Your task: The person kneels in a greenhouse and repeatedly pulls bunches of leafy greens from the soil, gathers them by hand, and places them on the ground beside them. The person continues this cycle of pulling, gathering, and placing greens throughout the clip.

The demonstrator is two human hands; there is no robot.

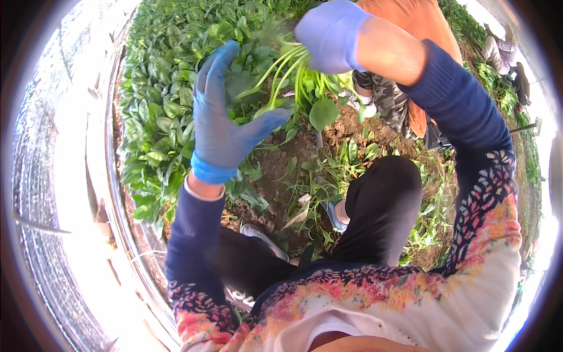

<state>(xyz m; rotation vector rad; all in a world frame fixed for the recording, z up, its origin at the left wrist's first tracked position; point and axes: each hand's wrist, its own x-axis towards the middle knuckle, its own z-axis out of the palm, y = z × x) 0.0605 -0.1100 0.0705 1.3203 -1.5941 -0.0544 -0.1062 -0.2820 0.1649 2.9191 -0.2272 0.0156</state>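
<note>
Long pale stems and green leaves of a bunch of spinach (303,83) hang below my right hand (332,37), which wears a thin blue-violet glove and is closed around them near the top of the view. My left hand (235,112), in a blue glove, is raised beside the bunch with thumb and fingers spread and nothing in its grasp. Behind my left hand, the dense leafy spinach bed (167,105) spreads to the left and upward. The exact grip of my right fingers is hidden by the back of the hand.
Loose leaves and stems (316,176) litter the brown soil (272,167) between my legs. A person in orange clothing (391,11) is close by on the upper right; another person (499,53) is farther off. A bright plastic-sheet wall (48,176) runs along the left.
</note>
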